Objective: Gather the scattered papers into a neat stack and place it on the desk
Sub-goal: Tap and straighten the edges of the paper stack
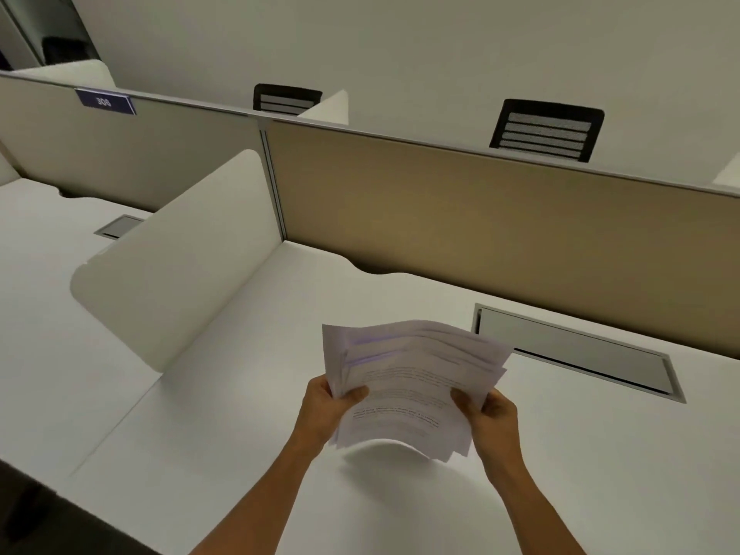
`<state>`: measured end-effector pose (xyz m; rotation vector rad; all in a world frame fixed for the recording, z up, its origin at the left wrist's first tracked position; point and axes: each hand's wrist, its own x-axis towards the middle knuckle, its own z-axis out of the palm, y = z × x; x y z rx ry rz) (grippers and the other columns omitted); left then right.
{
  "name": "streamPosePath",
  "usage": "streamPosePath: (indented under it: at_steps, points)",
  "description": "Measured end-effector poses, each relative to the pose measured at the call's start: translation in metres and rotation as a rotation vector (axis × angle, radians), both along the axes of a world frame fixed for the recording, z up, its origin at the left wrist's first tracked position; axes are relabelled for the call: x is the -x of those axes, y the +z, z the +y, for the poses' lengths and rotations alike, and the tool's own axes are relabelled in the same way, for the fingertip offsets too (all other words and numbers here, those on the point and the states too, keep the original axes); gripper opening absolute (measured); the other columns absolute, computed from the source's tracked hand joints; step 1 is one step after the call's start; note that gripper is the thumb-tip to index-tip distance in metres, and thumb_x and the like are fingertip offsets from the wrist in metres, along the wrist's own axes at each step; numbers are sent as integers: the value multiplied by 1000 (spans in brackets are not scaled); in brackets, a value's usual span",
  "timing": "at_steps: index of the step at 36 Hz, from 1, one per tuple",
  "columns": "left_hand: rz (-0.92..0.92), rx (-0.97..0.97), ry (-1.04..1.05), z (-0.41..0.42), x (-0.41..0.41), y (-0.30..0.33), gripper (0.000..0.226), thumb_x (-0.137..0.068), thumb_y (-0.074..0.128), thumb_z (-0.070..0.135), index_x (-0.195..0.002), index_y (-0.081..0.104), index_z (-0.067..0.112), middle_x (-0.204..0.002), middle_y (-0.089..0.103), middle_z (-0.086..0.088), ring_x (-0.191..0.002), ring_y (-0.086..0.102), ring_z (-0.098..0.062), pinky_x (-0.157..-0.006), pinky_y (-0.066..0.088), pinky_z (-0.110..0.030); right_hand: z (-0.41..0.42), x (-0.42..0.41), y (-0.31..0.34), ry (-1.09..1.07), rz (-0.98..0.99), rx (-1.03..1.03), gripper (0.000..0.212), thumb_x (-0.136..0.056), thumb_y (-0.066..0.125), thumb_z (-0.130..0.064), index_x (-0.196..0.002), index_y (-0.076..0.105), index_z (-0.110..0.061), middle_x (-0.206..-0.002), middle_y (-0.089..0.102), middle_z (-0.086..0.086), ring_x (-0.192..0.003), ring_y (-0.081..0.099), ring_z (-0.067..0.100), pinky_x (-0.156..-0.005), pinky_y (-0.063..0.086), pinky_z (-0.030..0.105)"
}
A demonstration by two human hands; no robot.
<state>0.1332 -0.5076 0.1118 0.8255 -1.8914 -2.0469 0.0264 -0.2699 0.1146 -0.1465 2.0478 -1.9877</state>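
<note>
Both bare forearms are being stretched forward, the left hand (325, 410) and right hand (491, 415) being kept closed opposite each other, thumbs being pressed on top.

Print on papers (404, 398) blurred, unreadable; forearms cut by bottom edge

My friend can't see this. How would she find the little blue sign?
Start at the long divider wall behind the white desk and follow its top edge left. The blue sign hangs there, above the grey panel. It's the only blue thing, with white numbers on it.
</note>
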Motion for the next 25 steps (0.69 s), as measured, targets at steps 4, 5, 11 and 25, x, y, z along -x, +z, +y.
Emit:
streamPosePath:
  at_steps: [4,5,11,25]
  points:
    - [-5,-7,27,18,-6,-3,22,-69,85,23,-84,77,36,-86,80,10,-77,75,-8,-58,58,-15,13,-10,-9,-4,-23,-12,18,-89,73,-8,-81,78,-24,-84,79,2,-73,74,14,-60,58,19]
    - [-6,-6,35,21,-6,-4,22,-70,85,21,-83,77,36,-85,80,10,-76,75,-7,-58,57,-14,14,-11,-9,0,-28,-11,17,-89,73,-10,-83,78,-25,-86,79,1,-75,74,15,-61,59,20]
    - [-4,25,18,31,-8,-7,29,-75,85,12,-89,75,36,-88,79,13,-79,74,-4,-60,57,-13,20,-12,-11,39,-55,-16,18,-85,78,-16,-95,77,-31,-94,79,-3,-82,75,12,-63,60,21]
    - [-46,15,-71,32,-5,-24,45,-77,83,11,-92,74,52,-95,77,19,-88,71,3,-66,59,-16,14,-12,-28,125,-134,-68,24,-86,77,-17,-105,74,-32,-98,79,-8,-89,73,10,-63,60,19]
